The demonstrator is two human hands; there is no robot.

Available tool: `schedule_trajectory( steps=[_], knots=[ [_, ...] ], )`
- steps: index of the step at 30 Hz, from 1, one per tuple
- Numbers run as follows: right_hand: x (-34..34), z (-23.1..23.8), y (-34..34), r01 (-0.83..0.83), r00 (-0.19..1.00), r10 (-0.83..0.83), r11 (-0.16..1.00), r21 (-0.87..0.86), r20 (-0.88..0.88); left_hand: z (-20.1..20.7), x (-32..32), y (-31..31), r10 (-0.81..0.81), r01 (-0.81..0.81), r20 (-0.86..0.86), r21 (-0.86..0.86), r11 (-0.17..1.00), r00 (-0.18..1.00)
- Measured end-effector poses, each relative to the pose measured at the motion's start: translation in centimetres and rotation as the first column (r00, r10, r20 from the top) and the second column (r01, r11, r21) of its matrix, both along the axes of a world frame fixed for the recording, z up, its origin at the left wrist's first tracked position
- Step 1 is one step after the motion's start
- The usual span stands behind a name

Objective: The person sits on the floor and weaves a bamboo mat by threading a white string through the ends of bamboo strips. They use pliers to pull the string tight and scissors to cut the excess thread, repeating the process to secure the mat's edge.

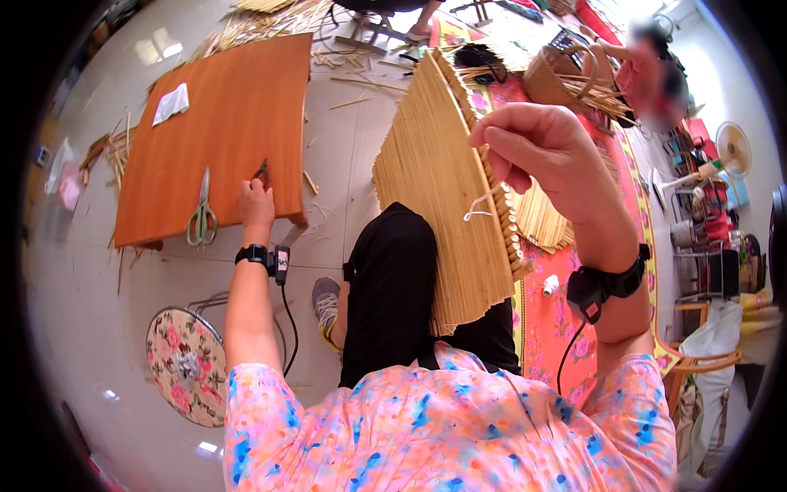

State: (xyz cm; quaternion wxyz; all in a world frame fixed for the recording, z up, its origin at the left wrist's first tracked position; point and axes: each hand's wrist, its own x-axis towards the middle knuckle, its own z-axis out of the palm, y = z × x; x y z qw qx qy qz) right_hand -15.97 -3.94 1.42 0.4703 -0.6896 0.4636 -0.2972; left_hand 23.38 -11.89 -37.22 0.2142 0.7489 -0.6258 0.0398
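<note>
Head view, going left to right: a round floral cushion [185, 365] lies on the tiled floor [82, 328] at your lower left. Above it stands the low orange counter [221, 107], with a folded white cloth [170, 103] near its far left corner and a pair of green-handled scissors [201, 217] at its near edge. Your left hand [256, 203] rests at the counter's near right edge, fingers curled onto a small dark tool [261, 171]; you cannot tell how firmly it grips. A black wrist strap [252, 253] sits below that hand. Further right, the woven straw mat [443, 180] leans across your black-trousered knee [389, 279], tilted up and away from you. Your right hand [537, 156] is raised beside the mat's right edge, fingers pinched shut on a thin white string [484, 203] that loops down against the bound edge. A floral mat [557, 320] covers the floor beneath. At the far right, another person [652, 74] sits holding a woven basket [557, 78].
</note>
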Motion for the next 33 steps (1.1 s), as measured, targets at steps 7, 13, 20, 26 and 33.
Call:
schedule_trajectory(
  steps=[7, 13, 20, 26, 33],
  knots=[
    [1.0, -0.4, 0.0, -0.053, 0.998, 0.050, 0.996, 0.077, 0.040, 6.6, -4.7, -1.7, -0.253, 0.191, -0.265, -0.238, 0.952, 0.930],
    [2.7, -0.6, 0.1, -0.100, 0.993, 0.102, 0.994, 0.040, -0.062, 28.7, -18.5, 7.7, -0.643, 0.438, -0.734, -0.663, 0.608, -0.218],
    [-0.1, -0.9, 1.7, 0.124, 0.991, -0.130, 0.969, -0.214, -0.013, 30.3, -18.5, 9.8, -0.655, 0.255, -0.746, -0.661, 0.705, -0.121],
    [-7.6, -6.9, 4.8, 0.360, 0.925, -0.367, 0.929, 0.087, 0.099, 29.0, -19.4, 11.8, -0.602, 0.572, -0.745, -0.370, 0.732, 0.287],
    [-5.0, -11.4, 8.7, 0.232, 0.884, -0.357, 0.895, 0.381, 0.301, 26.5, -25.4, 12.6, -0.630, 0.635, -0.673, -0.301, 0.711, 0.387]
  ],
)
